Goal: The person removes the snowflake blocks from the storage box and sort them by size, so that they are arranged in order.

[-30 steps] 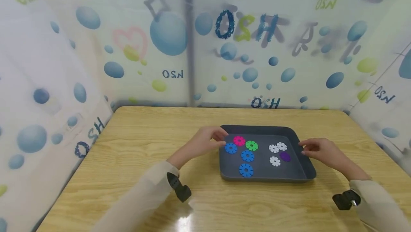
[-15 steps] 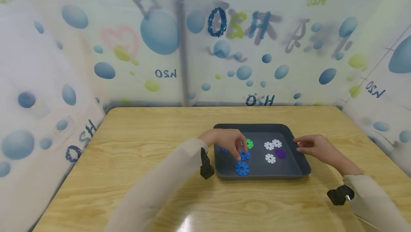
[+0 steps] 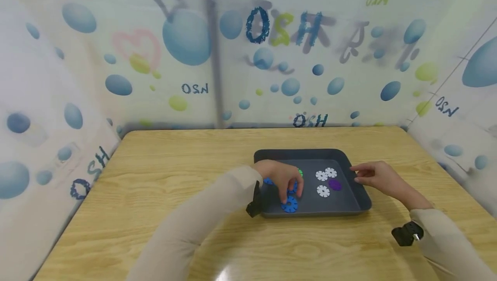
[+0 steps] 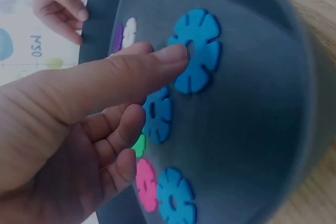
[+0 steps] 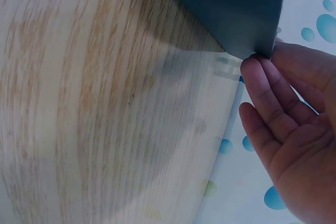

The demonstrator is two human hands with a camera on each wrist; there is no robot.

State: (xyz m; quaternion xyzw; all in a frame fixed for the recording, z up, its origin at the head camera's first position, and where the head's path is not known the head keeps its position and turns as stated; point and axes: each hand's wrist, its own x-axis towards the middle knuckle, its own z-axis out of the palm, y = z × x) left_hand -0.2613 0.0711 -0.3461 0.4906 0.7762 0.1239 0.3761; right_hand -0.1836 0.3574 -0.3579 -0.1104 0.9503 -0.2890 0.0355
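Observation:
A dark grey tray holds several notched plastic snowflake discs. My left hand hovers inside the tray's left part, fingers pointing down with loosely bent tips. Its thumb overlaps the nearest blue snowflake disc in the left wrist view, with nothing visibly pinched. Beyond the fingers lie another blue disc, a green disc, a pink disc and a further blue disc. My right hand pinches the tray's right rim between thumb and fingers; the right wrist view shows fingertips against the outer wall.
In the tray's right half lie white discs and a purple disc. The tray stands on a wooden table. A patterned curtain hangs behind the table and along its sides.
My left hand has moved from outside the tray's left rim to over the blue discs, then nearer the front one. My right hand stays at the right rim. The view has shifted slightly.

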